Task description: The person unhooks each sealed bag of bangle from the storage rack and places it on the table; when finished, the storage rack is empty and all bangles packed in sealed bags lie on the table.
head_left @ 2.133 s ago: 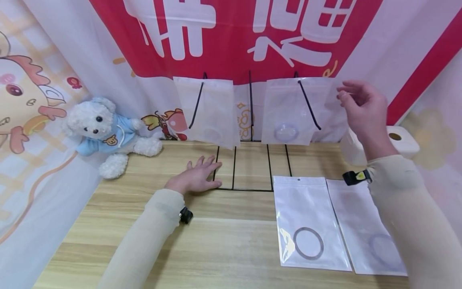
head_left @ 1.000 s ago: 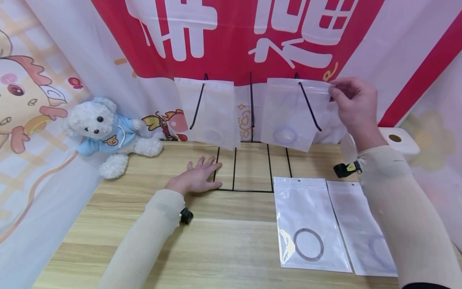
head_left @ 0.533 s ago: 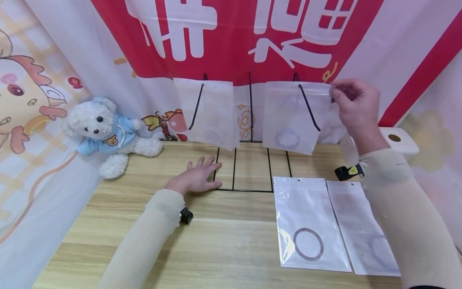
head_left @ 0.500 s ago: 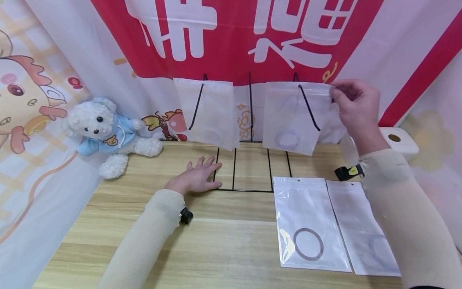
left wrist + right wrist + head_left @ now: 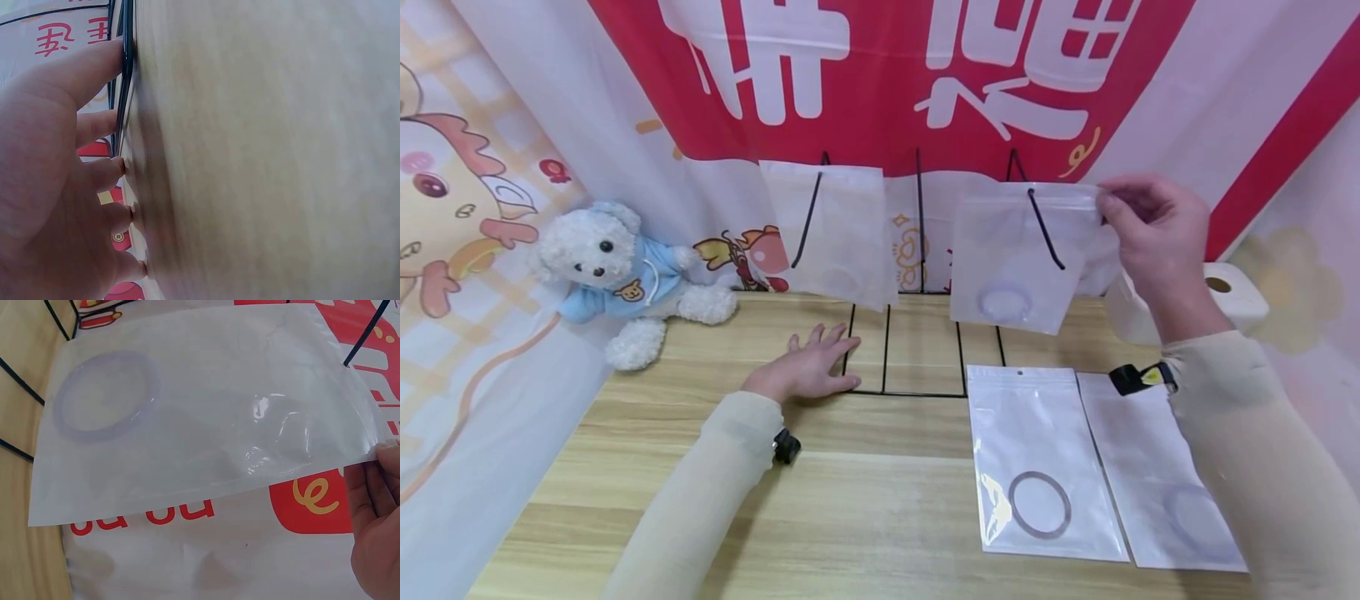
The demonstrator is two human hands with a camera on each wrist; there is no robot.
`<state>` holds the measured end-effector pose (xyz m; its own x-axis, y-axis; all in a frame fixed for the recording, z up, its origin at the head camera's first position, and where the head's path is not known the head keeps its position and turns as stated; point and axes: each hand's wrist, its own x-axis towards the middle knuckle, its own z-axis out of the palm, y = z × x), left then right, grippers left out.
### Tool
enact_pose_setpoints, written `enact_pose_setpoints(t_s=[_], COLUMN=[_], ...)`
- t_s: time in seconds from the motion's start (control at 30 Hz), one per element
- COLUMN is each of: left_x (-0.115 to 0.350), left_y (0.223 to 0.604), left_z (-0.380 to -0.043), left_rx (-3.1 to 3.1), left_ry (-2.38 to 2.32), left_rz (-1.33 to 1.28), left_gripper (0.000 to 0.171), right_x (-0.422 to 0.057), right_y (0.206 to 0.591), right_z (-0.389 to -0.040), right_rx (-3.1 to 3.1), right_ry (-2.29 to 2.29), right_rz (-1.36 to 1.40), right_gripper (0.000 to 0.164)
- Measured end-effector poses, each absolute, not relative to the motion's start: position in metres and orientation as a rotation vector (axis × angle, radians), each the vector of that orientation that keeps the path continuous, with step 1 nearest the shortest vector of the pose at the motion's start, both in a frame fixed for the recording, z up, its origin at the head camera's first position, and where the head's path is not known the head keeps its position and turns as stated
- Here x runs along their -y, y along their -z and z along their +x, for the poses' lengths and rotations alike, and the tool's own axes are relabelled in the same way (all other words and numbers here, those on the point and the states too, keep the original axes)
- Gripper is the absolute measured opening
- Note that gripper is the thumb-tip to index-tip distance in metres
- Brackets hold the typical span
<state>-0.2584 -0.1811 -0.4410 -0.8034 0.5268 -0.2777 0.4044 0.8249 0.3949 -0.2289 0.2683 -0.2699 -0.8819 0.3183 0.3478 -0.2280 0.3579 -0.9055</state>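
Note:
My right hand [image 5: 1161,237] pinches the top right corner of a white zip bag [image 5: 1022,258] that has a pale ring-shaped bangle [image 5: 106,397] inside. The bag hangs on the right hook [image 5: 1047,232] of a black wire rack [image 5: 922,393], the hook passing through its top hole. In the right wrist view the thumb lies on the bag's corner. My left hand [image 5: 808,364] rests with spread fingers on the rack's base, its thumb and fingertips at the wire. Another white bag [image 5: 838,237] hangs on the left hook [image 5: 808,218].
Two more zip bags, one with a dark bangle [image 5: 1040,505] and one with a pale bangle [image 5: 1198,517], lie flat on the wooden table [image 5: 865,517] at right. A teddy bear [image 5: 625,279] sits at back left. A white tissue box [image 5: 1236,296] stands behind my right arm.
My right hand reached the hanging bag and took its corner. Since then hand and bag have come forward along the hook, slightly lower and to the right. My left hand stays put.

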Motion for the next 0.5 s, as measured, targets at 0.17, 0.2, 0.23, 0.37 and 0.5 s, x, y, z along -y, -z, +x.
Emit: enact_pose_setpoints(t_s=[0.17,0.2,0.23,0.37,0.5], left_x=[0.181,0.184,0.183,0.180,0.178], left_y=[0.446,0.453,0.453,0.447,0.442], left_z=[-0.261,-0.264,-0.264,-0.260,-0.259], left_rx=[-2.640,-2.650,-2.653,-2.659,-2.656], left_ry=[-0.445,-0.448,-0.435,-0.385,-0.385], left_rz=[0.704,0.719,0.717,0.689,0.688], left_gripper=[0.089,0.089,0.089,0.084,0.084], right_x=[-0.270,-0.270,-0.270,-0.270,-0.273], right_y=[0.272,0.272,0.272,0.274,0.277], right_z=[-0.220,-0.218,-0.216,-0.207,-0.199], right_rx=[2.142,2.137,2.138,2.134,2.115], right_ry=[-1.535,-1.533,-1.526,-1.505,-1.524], right_rz=[-0.079,-0.079,-0.079,-0.066,-0.047], right_gripper=[0.038,0.038,0.038,0.038,0.036])
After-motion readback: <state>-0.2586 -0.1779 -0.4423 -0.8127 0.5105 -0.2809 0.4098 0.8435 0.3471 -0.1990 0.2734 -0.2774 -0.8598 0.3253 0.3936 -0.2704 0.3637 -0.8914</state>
